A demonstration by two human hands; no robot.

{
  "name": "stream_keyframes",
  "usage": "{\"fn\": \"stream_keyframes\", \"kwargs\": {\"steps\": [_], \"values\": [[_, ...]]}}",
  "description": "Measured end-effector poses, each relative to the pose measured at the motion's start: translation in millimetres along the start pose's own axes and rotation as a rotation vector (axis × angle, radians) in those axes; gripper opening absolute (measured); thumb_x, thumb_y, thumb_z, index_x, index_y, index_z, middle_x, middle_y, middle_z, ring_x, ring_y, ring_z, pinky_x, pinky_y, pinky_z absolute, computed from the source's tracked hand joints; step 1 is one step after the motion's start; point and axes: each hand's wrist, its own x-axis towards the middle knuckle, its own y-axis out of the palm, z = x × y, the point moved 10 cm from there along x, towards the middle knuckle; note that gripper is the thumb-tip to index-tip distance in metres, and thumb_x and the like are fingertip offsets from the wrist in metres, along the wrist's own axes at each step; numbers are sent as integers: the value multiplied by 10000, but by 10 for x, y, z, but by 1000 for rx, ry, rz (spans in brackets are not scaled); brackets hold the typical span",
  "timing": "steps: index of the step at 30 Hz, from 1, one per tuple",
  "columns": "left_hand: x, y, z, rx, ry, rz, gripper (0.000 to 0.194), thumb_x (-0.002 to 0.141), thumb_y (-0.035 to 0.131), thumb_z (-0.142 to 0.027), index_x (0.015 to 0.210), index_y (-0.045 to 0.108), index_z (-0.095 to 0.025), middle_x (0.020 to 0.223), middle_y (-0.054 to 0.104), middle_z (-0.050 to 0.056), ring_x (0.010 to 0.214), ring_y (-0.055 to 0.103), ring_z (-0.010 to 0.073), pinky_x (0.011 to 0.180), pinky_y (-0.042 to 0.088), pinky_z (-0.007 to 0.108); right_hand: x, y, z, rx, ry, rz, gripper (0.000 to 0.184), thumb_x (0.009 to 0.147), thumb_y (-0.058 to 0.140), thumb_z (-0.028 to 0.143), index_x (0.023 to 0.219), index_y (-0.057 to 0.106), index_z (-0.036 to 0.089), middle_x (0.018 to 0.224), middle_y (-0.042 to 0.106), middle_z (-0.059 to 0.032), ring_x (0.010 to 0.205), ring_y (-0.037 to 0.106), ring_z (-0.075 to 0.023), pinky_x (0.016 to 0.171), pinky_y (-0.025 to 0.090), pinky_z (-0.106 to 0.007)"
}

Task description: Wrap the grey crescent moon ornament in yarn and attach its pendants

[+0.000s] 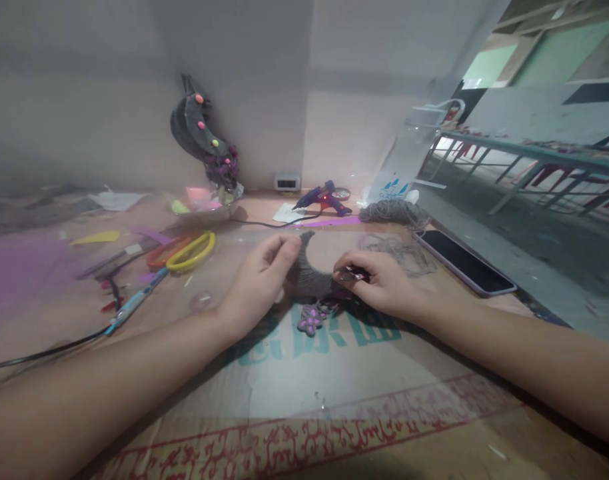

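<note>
Left hand [268,270] was closed in a pinch, thumb against fingers, on the upper left horn of the grey crescent [309,280]. Crescent was held just above the cardboard [209,407] or against it; contact could not be made out. Its open side was turned up and to the right.

Right hand [379,280] was curled at the crescent's right end, a small shiny purple piece [352,275] pinched in the fingers. Whether the crescent was gripped by it too could not be made out. The two hands were kept apart, the crescent between them. A grey flower with purple petals [311,321] was seen just below the crescent.

Cardboard was marked with teal characters and a red patterned band, and was laid on the counter [258,200].

To the left: yellow and orange scissor handles [192,251] and a blue pen-like tool [136,301] were laid out. Behind these, a bowl [204,217] was filled with small coloured bits, and a dark crescent ornament [192,127] dotted with coloured balls was propped upright near the wall.

Rear middle: a small clock [287,182] and a blue glue gun [326,199], red light lit, were placed. To the right: a grey yarn bundle [393,214], loose yarn [399,252] and a phone [467,261], dark screen up, were set down.
</note>
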Motion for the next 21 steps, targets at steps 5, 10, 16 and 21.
{"fn": "stream_keyframes", "kwargs": {"steps": [5,10,16,21], "values": [[-13,-36,-13,72,6,-12,243,916,556,-391,794,597,-184,685,557,-13,618,513,121,553,423,219,-1,2,-20,5,2,4,87,832,561,172,783,632,164,658,629,1,575,519,-104,539,377,-204],[0,-109,-46,102,29,-79,337,963,434,-377,726,582,-189,747,606,6,751,565,161,682,473,257,-3,8,-36,-5,11,8,96,841,554,176,790,636,168,680,644,-8,596,546,-113,554,391,-212],[-19,48,121,38,-109,60,314,912,539,-465,811,632,-183,728,634,12,670,599,161,593,493,258,13,-10,-110,-38,58,-25,93,858,547,180,795,615,173,672,630,-4,588,539,-122,553,386,-232],[-75,82,-88,86,50,81,263,923,565,-356,1083,704,-201,1048,679,54,905,645,177,727,549,269,-10,-237,-26,-109,-7,-206,144,883,595,300,958,608,178,832,606,-33,709,531,-153,632,413,-272]]}}
